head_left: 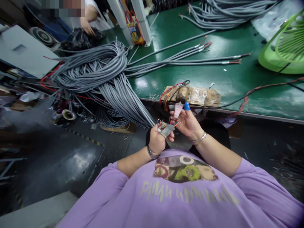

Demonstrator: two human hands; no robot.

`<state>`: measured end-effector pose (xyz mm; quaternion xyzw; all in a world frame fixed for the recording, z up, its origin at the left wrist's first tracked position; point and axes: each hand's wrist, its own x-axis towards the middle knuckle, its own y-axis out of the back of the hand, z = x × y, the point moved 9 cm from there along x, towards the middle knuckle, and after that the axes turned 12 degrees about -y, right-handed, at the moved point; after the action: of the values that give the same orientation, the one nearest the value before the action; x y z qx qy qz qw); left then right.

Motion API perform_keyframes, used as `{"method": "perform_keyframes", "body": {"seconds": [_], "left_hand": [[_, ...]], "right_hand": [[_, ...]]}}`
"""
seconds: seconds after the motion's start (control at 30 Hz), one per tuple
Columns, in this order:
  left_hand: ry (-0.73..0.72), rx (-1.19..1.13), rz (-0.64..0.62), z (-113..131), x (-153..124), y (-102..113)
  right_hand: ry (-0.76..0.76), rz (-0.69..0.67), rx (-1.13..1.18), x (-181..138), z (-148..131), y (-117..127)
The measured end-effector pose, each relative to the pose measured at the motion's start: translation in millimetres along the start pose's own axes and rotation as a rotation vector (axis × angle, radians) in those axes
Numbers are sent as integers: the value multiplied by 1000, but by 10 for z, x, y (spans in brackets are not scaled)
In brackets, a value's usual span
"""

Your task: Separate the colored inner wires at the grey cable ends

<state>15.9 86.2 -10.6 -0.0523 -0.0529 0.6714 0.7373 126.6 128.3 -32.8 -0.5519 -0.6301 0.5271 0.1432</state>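
My left hand (158,139) is closed around the ends of grey cables that come in from the left. A grey wrap covers one of its digits, and thin coloured wires (176,123) stick out beside it. My right hand (190,125) is just to the right, palm turned up, with its thumb stretched out and its fingers loosely bent close to those wires. Its thumb wears a blue finger cover (187,106), and a pale pink wrap (178,110) covers another finger. Whether the right fingers touch the wires is hard to make out.
Coiled grey cables (95,68) lie on the green bench (152,84), some with stripped ends. A taped wooden block (201,96) with wires sits at the front edge. A green fan (280,47) stands right. A co-worker's hand (87,27) rests on a black bag (82,38).
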Motion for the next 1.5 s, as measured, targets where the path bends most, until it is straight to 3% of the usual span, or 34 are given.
{"method": "perform_keyframes", "body": {"seconds": [0.33,0.57,0.8,0.97,1.27,1.37,1.5], "left_hand": [[17,-20,36,35,57,-47],[28,-25,34,3,96,-79],[44,4,25,-65,92,-68],[35,4,19,-63,85,-55],[-18,-11,11,-95,12,54],[-22,32,-30,-120,18,54],[44,101,-207,-130,17,-54]], "right_hand": [[157,42,-158,-12,-109,53],[16,23,-55,80,-23,12],[36,55,21,94,-15,31],[44,7,-29,54,3,21],[11,-193,-358,-245,151,93],[95,-120,-399,-316,144,137],[180,-8,-489,-366,60,141]]}}
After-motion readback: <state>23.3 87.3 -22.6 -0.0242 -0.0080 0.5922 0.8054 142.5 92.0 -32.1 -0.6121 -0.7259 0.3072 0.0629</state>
